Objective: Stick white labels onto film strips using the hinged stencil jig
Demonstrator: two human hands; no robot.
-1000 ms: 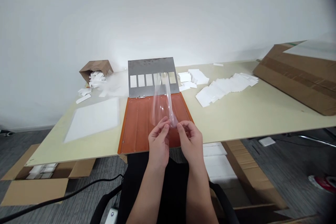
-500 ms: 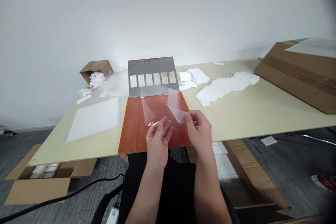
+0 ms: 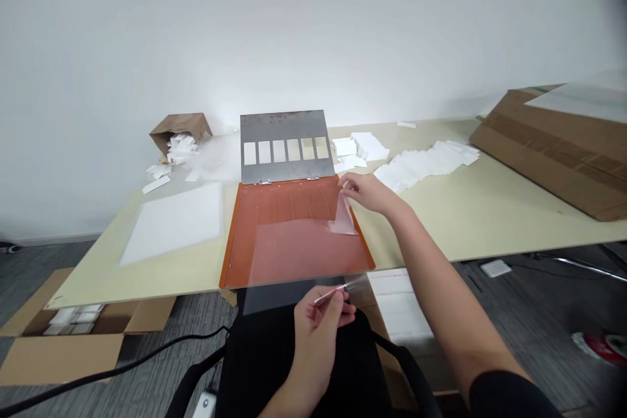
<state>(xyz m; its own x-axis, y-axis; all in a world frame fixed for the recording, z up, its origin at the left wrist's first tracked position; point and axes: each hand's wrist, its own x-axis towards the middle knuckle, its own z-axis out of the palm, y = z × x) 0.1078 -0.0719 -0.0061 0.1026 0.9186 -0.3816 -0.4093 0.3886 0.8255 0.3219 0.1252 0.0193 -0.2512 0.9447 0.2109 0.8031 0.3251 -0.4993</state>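
A clear plastic film (image 3: pixel 294 251) spreads over the orange base board (image 3: pixel 235 241), part of it hanging past the table's front edge. My left hand (image 3: pixel 318 323), low in front of the board, pinches the film's near edge between thumb and fingers. At the board's far right corner, my right hand (image 3: pixel 367 192) is closed on another part of the film, which is creased just below it. Hinged to the back of the board, a grey metal plate (image 3: pixel 283 127) stands raised, with several rectangular windows in a row.
White sheets (image 3: pixel 171 222) lie left of the board. A small carton (image 3: pixel 181 125) spills white pieces behind them. White cards (image 3: pixel 426 163) are fanned out to the right, near stacked cards (image 3: pixel 368 145). A large carton (image 3: pixel 553 150) occupies the far right.
My right hand has moved up and away to the board's far right corner. My left hand has come down toward me and right. The film, bunched before, is now spread across the board.
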